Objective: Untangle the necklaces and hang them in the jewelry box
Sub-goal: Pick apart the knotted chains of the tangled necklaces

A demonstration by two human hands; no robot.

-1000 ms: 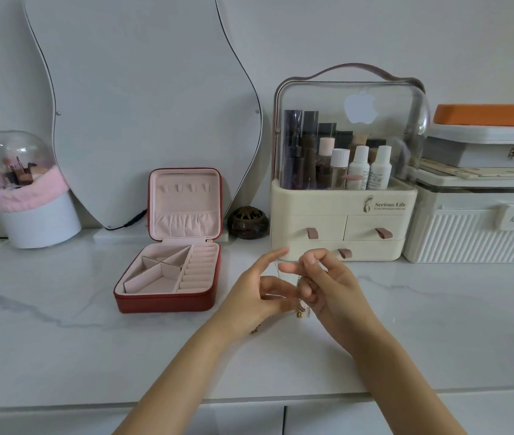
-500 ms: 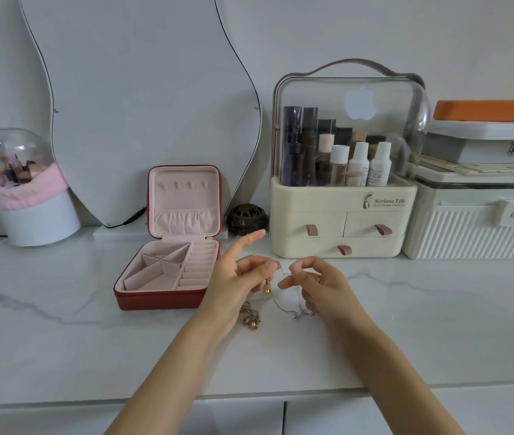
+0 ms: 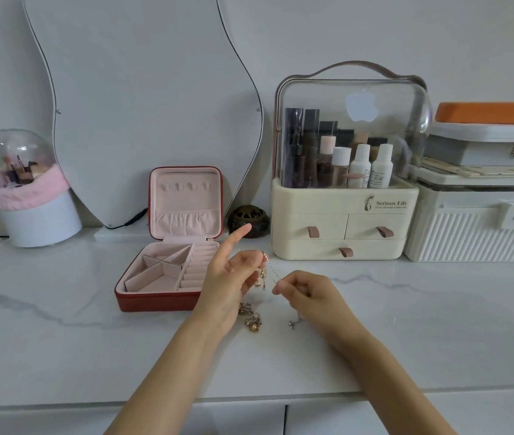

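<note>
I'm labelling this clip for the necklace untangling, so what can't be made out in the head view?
- Necklaces: chains too thin to count or trace the knot.
- Left hand hides part of the pile on the counter.
- Jewelry box lid hooks: too small to judge.
- Right hand: curled fingers hide its grip.

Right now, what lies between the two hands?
In the head view, a thin chain stretches between the left hand and the right hand, with small gold charms hanging by the left fingers.

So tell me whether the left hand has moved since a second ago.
Yes: the left hand has shifted left, away from the cream organizer toward the jewelry box.
</note>
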